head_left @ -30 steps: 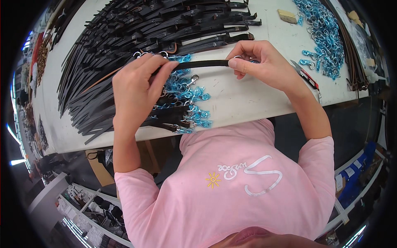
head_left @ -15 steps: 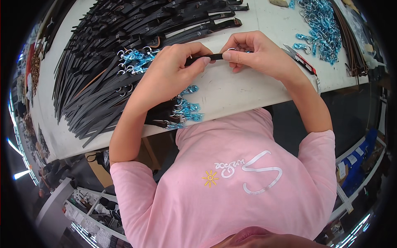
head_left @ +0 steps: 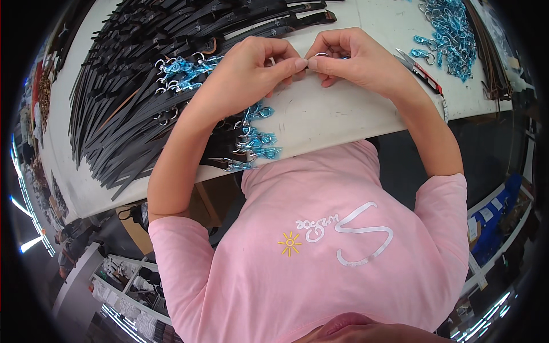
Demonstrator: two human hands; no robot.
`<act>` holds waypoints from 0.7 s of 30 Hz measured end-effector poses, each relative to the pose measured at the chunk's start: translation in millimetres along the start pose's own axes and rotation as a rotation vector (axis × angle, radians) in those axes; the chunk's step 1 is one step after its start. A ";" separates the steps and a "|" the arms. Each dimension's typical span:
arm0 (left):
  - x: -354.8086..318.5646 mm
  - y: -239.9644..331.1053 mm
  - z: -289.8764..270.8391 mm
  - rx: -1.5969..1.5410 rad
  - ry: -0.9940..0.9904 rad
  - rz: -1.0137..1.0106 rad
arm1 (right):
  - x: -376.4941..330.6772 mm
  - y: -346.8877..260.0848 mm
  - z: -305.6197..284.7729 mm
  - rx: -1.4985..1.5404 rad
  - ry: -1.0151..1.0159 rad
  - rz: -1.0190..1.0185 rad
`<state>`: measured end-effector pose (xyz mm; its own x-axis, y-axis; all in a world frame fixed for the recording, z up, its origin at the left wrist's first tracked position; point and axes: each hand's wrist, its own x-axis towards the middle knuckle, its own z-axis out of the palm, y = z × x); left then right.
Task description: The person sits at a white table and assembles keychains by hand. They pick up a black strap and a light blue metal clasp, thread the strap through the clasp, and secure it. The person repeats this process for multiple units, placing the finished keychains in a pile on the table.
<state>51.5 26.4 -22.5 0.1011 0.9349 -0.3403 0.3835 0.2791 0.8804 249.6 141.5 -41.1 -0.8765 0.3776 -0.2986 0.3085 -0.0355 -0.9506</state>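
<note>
My left hand [head_left: 260, 66] and my right hand [head_left: 350, 60] meet at the fingertips above the table, both pinched closed. Between them only a small dark bit of a black strap shows; my left fingers hide the rest. A metal ring [head_left: 321, 55] peeks out at my right fingers, with a speck of blue beside it, probably a blue-wrapped snap hook held in that hand. Beneath my left forearm lie black straps with blue-wrapped snap hooks [head_left: 260, 138] at their ends. Another bunch of blue-wrapped hooks [head_left: 186, 73] rests left of my left wrist.
Many black straps [head_left: 131, 103] cover the left of the white table [head_left: 320, 120]. A heap of blue-wrapped snap hooks [head_left: 452, 37] sits at the far right, beside brown straps [head_left: 494, 74]. Red-handled snips [head_left: 422, 73] lie by my right wrist.
Both hands have shifted slightly away from me. My left fingertips have come up to the right ones, covering the length of black strap that showed between them.
</note>
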 end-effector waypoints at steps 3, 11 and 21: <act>1.5 -4.7 0.0 -0.063 -0.006 0.001 | 1.8 3.1 0.2 -0.002 0.012 -0.027; -0.4 -3.6 -3.9 -0.172 -0.068 -0.023 | 3.0 3.1 -2.1 0.017 0.004 -0.028; -2.9 -4.5 2.3 -0.039 0.012 -0.024 | 4.0 3.0 -1.5 -0.036 0.020 -0.019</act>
<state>51.6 21.9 -26.2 0.0813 0.9302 -0.3578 0.3491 0.3097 0.8844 247.5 144.3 -45.0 -0.8750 0.3959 -0.2788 0.3055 0.0046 -0.9522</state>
